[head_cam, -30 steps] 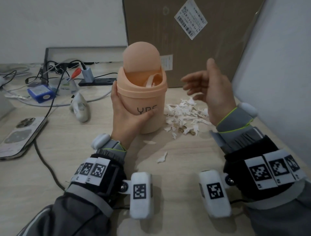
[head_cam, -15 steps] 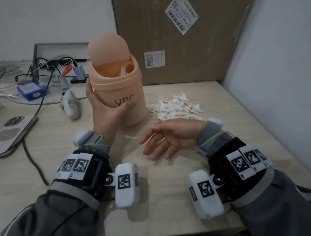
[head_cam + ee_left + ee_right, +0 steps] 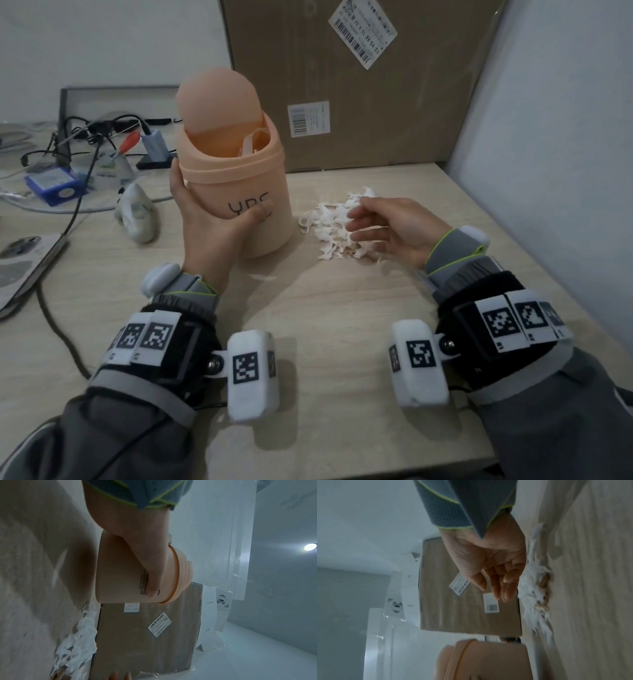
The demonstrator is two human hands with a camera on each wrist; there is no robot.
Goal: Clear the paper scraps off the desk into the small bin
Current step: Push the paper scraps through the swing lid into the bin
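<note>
A small peach bin [image 3: 239, 192] stands upright on the desk with its swing lid tipped open and a paper strip showing inside. My left hand [image 3: 205, 229] grips its side, thumb across the printed letters; the left wrist view shows that hand [image 3: 150, 561] wrapped round the bin [image 3: 118, 577]. A pile of white paper scraps [image 3: 329, 222] lies just right of the bin. My right hand [image 3: 363, 222] hovers over the pile's near right part, fingers loosely straight and pointing left. In the right wrist view its palm [image 3: 496, 566] is empty, beside the scraps [image 3: 534, 595].
A large cardboard box [image 3: 359, 85] stands right behind the bin and pile, with a white wall [image 3: 548, 137] close on the right. Cables, a blue device [image 3: 54, 188], a white controller [image 3: 137, 216] and a phone lie on the desk's left. Bare desk [image 3: 325, 308] lies in front.
My right hand dropped from beside the bin's mouth to the desk in front, then moved right onto the scrap pile. The loose scrap that lay in front of the bin no longer shows.
</note>
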